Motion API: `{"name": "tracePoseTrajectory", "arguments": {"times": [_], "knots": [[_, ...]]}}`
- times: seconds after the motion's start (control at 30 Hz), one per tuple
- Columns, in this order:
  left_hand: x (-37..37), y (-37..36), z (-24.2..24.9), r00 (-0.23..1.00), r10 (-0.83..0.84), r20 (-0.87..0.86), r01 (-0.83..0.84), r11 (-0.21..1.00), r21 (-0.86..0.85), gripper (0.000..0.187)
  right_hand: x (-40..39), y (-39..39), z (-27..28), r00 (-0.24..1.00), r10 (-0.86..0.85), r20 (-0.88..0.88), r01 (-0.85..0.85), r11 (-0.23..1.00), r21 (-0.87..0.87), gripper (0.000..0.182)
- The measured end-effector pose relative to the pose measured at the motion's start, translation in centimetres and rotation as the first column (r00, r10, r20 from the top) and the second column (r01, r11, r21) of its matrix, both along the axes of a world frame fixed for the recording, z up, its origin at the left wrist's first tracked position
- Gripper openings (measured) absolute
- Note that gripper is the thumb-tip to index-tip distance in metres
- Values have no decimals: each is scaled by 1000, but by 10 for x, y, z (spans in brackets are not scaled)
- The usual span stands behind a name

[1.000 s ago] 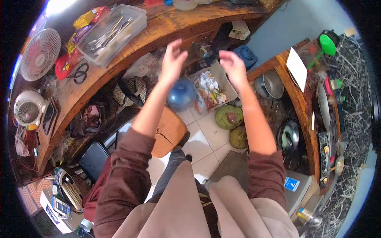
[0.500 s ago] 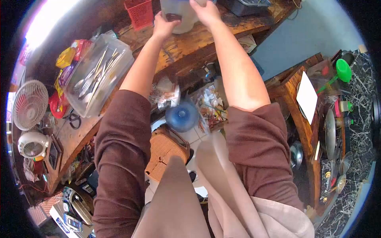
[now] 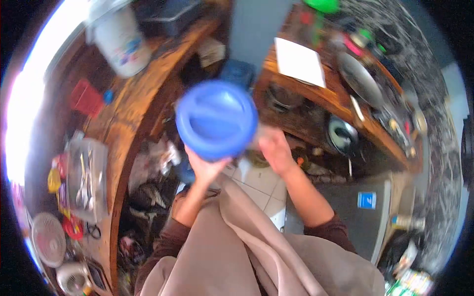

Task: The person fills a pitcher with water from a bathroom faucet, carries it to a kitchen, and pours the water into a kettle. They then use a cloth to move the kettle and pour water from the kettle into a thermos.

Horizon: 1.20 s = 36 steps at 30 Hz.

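Both hands clamp a container with round blue plastic lid point(image 3: 217, 120): left hand point(image 3: 205, 165) underneath, right hand point(image 3: 275, 152) at side.

Blue-lidded container point(image 3: 217, 120), raised, lid facing camera

You can make out only one sign: a blue square sticker point(image 3: 366, 200) bearing a white mark like a "7" or an arrow, stuck on the grey box point(image 3: 345, 217) at your right. The coloured print on the white bucket point(image 3: 121, 42) is too blurred to read.
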<state>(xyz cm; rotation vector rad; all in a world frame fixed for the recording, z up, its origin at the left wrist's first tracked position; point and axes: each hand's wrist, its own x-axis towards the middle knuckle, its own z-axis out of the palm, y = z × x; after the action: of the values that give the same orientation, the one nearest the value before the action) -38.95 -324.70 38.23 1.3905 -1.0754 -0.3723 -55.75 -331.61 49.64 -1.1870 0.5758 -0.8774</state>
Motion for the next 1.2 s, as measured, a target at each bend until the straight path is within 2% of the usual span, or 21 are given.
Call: {"name": "tracePoseTrajectory", "arguments": {"times": [0.07, 0.1, 0.13, 0.2, 0.33, 0.4, 0.43, 0.47, 0.53, 0.57, 0.6, 0.63, 0.7, 0.73, 0.8, 0.9, 0.93, 1.0, 1.07, 1.1, 1.2], "knots": [[-39, -10, 6, 987, -157, -35, 157, 988, -2, 104, -73, 50, -20, 973, -191, -129, 185, 981, -55, 17], [-68, 1, 8, 967, -246, -67, 246, 969, -1, 104, -103, 77, -19, 929, -297, -222, 281, 954, -101, 18], [-104, 30, 9, 936, -339, -96, 341, 940, 0, 104, -131, 103, -17, 900, -376, -219, 358, 926, -117, 18], [-168, 76, 14, 833, -533, -147, 540, 842, 7, 103, -186, 162, -10, 865, -432, -257, 388, 899, -205, 20], [-266, 157, 19, 477, -844, -247, 877, 476, 66, 102, -265, 310, -5, 655, -731, -190, 726, 679, -112, 21], [-303, 209, 18, 280, -908, -311, 960, 258, 110, 101, -285, 391, 3, 414, -884, -216, 906, 423, 6, 21], [-321, 231, 26, 206, -928, -312, 977, 175, 125, 101, -295, 434, 1, 363, -909, -203, 931, 363, 36, 21], [-344, 246, 42, 91, -987, -135, 987, 72, 143, 100, -302, 468, 3, 296, -934, -199, 955, 291, 52, 21], [-382, 281, 65, -150, -966, 208, 973, -107, 205, 97, -306, 529, 10, 63, -987, -146, 996, 54, 67, 23], [-397, 305, 55, -208, -957, 203, 961, -161, 225, 97, -311, 563, 5, -10, -996, -91, 999, -15, 49, 27], [-419, 331, 35, -332, -940, 81, 918, -302, 256, 96, -317, 593, 3, -58, -994, -92, 996, -64, 61, 27], [-438, 353, 23, -436, -899, -44, 861, -431, 269, 94, -321, 618, 2, -195, -974, -112, 978, -202, 55, 29], [-473, 398, 7, -534, -840, -99, 797, -539, 274, 91, -331, 656, 10, -404, -889, -215, 902, -426, 65, 30], [-490, 419, 7, -596, -790, -144, 746, -610, 266, 89, -339, 671, 12, -427, -879, -212, 891, -450, 70, 30], [-517, 456, 4, -651, -754, -86, 705, -643, 299, 81, -355, 698, 11, -566, -751, -341, 781, -621, 70, 30], [-560, 496, -26, -817, -480, -321, 356, -856, 374, 70, -384, 747, -21, -628, -632, -455, 696, -717, 35, 27], [-572, 507, -29, -830, -455, -323, 326, -866, 380, 70, -389, 755, -26, -645, -552, -529, 644, -765, 12, 26], [-596, 529, -33, -830, -365, -422, 266, -924, 275, 70, -409, 768, -28, -673, -473, -568, 570, -822, 8, 27], [-614, 557, -53, -858, -304, -415, 250, -952, 178, 71, -428, 791, -36, -717, -326, -616, 450, -892, -51, 29], [-626, 572, -59, -842, -272, -466, 228, -962, 151, 71, -439, 805, -38, -679, -305, -668, 455, -889, -57, 31], [-655, 621, -86, -793, -256, -554, 206, -967, 151, 70, -475, 842, -58, -695, -255, -672, 470, -869, -156, 30]]}}
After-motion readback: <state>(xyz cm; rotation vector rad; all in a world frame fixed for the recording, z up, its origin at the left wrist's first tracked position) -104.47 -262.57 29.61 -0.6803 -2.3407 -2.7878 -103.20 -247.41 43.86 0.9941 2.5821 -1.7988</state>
